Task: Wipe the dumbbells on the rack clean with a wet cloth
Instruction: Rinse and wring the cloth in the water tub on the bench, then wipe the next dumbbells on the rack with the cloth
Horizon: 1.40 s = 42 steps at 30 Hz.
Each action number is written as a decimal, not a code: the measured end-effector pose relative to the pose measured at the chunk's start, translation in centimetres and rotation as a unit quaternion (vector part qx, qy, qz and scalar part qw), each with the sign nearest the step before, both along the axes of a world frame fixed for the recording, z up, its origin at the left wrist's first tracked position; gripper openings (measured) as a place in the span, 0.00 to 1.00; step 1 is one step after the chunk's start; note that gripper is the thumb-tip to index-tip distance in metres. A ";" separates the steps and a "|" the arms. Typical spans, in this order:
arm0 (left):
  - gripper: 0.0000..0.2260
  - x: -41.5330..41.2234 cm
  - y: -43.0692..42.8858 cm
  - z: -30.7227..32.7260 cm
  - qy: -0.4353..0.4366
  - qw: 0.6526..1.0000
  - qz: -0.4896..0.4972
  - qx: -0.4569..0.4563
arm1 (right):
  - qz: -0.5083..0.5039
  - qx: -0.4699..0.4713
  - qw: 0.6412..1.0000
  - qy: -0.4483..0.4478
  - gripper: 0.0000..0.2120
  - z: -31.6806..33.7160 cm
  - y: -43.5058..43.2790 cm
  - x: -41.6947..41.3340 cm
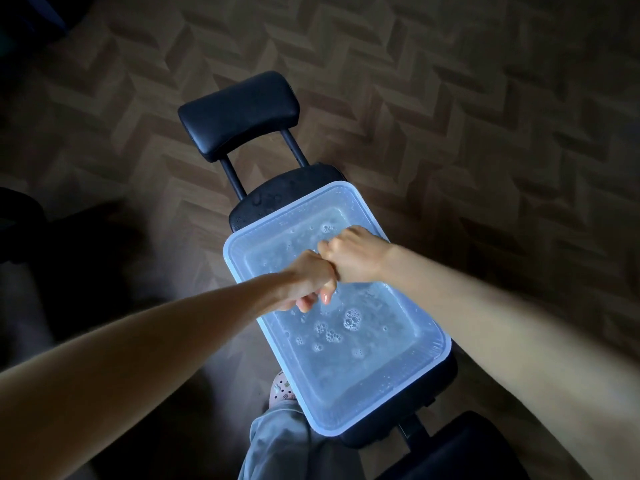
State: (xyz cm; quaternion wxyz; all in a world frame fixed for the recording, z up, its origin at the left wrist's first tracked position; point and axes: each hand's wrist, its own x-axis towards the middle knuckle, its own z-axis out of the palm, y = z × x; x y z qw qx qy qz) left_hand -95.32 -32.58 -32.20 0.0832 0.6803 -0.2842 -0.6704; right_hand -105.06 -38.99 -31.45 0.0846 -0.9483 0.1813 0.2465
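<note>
Nearest the wearer, just off the tub's near left corner, a pale grey trouser leg [277,441] and a speckled pale shoe [282,389] showed beside the seat. The translucent white rectangular plastic tub [445,346] sat on a black padded seat [277,195]. Its long axis ran away from the person and leaned left as it went. Clear soapy water [346,327] with clusters of bubbles filled it.

Both hands were over the far half of that tub, above the water. The left hand [308,280] was nearer the tub's left rim and nearer the person, with its fingertips [325,298] curled under and pointing down. The right hand [353,258] sat just beyond it, toward the tub's far right side, also balled up. The two fists touched knuckle to knuckle.

No wet cloth could be made out between or inside them, so I cannot tell what either hand had hold of. The pose suggested something was being wrung out over the water.

Beyond the tub's far end, two dark posts rose from the seat to a black cushioned backrest pad [239,112]. A brown herringbone wood floor [450,98] spread around it all.

Neither the dumbbells nor the rack were in sight, so which way they lay from the tub or from either hand could not be told. The wiping looked not yet begun.
</note>
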 end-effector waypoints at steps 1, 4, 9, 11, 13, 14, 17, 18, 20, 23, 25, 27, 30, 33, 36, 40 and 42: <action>0.17 0.1 0.0 0.3 0.019 1.000 0.009 0.011 | 0.007 -0.002 1.000 -0.001 0.12 0.1 -0.1 0.0; 0.18 0.4 0.2 0.8 0.072 0.996 0.025 0.037 | 0.026 -0.016 0.999 0.011 0.12 0.6 0.0 0.2; 0.18 0.8 0.3 1.2 0.093 0.994 0.032 0.052 | 0.024 -0.026 0.999 0.012 0.13 1.1 0.4 0.3; 0.19 1.0 0.1 1.4 0.083 0.995 0.014 0.047 | 0.005 -0.026 1.000 0.009 0.13 1.4 0.5 0.3; 0.18 0.9 -0.2 1.4 0.039 0.998 -0.030 0.043 | -0.031 -0.012 0.999 0.009 0.11 1.8 0.8 0.3; 0.14 0.6 -0.2 1.5 -0.026 0.997 -0.071 0.019 | -0.059 0.000 0.998 0.010 0.09 2.0 1.1 0.5; 0.10 0.7 0.2 1.9 -0.276 0.925 -0.216 -0.149 | -0.178 0.013 0.984 0.016 0.04 2.5 1.9 1.0; 0.15 0.8 0.5 2.0 -0.296 0.913 -0.222 -0.176 | -0.232 0.014 0.973 0.006 0.08 2.7 2.2 1.1; 0.22 0.5 0.9 2.4 -0.267 0.926 -0.198 -0.179 | -0.324 0.037 0.945 0.027 0.20 2.8 2.8 1.0; 0.23 -0.5 0.9 4.4 -0.176 0.970 -0.089 -0.144 | -0.400 0.092 0.911 0.031 0.26 3.6 3.6 0.7; 0.21 -0.2 1.0 6.7 -0.156 0.974 0.017 -0.162 | -0.428 0.128 0.895 -0.007 0.28 5.6 3.6 0.9; 0.18 0.4 1.6 9.4 -0.141 0.968 0.101 -0.180 | -0.441 0.185 0.876 -0.063 0.25 8.4 3.6 1.1; 0.19 1.6 3.8 14.6 -0.106 0.934 0.238 -0.243 | -0.430 0.256 0.847 -0.177 0.18 13.9 4.5 1.5; 0.20 2.9 7.0 21.0 -0.109 0.892 0.336 -0.284 | -0.400 0.306 0.824 -0.259 0.18 20.3 6.7 2.5; 0.13 5.0 13.2 28.2 -0.109 0.825 0.429 -0.352 | -0.323 0.364 0.803 -0.343 0.14 28.0 10.6 5.3; 0.10 6.8 23.4 36.8 -0.086 0.735 0.552 -0.383 | -0.237 0.449 0.771 -0.385 0.11 37.1 18.1 9.9; 0.12 7.4 29.3 40.4 -0.118 0.684 0.598 -0.400 | -0.167 0.481 0.776 -0.371 0.11 40.8 23.1 12.5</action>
